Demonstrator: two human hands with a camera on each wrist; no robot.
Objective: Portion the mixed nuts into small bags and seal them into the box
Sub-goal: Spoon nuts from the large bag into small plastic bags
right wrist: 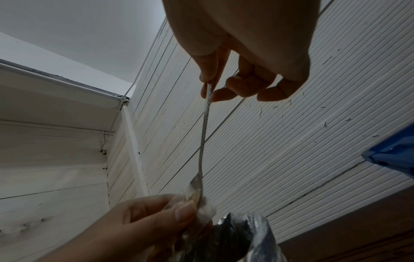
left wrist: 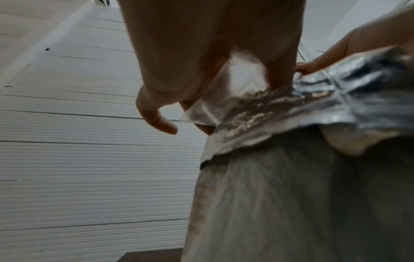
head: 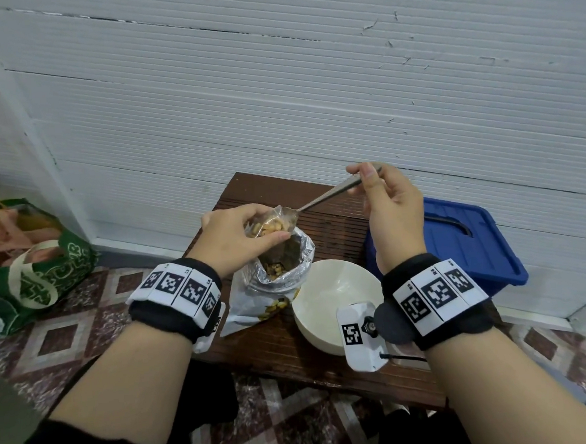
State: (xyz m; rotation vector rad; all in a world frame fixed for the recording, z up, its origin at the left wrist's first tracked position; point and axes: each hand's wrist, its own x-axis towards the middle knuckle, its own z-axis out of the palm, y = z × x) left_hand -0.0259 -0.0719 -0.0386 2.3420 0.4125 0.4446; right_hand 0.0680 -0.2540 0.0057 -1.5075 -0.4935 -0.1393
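1. A small dark brown wooden surface (head: 322, 227) with a grooved top stands on a floor (head: 85, 323) of maroon and pale diamond tiles, pushed up against a white ribbed panel wall (head: 276, 85).
2. On the surface stands an open foil bag of mixed nuts (head: 281, 274), silver inside, its mouth facing up with nuts visible within.
3. Above that mouth, the left hand (head: 237, 239) has its grip closed around a small clear bag (head: 271, 223), thumb and fingers pinching it near the opening. The small bag already holds pale nuts.
4. The right hand (head: 390, 209) pinches the far end of a metal spoon (head: 331, 193) between thumb and index finger; the other fingers curl loosely. The spoon slopes down to the left, its bowl inside the small bag's opening.
5. A white bowl (head: 334, 294) sits on the surface just right of the foil bag, partly hidden by the right wrist.
6. A blue plastic box (head: 464, 245) with its lid on rests at the right edge of the surface, against the wall.
7. A green printed tote bag (head: 40, 271) stuffed with cloth sits on the floor to the left.
8. Both wrists wear black bands carrying black-and-white square markers.
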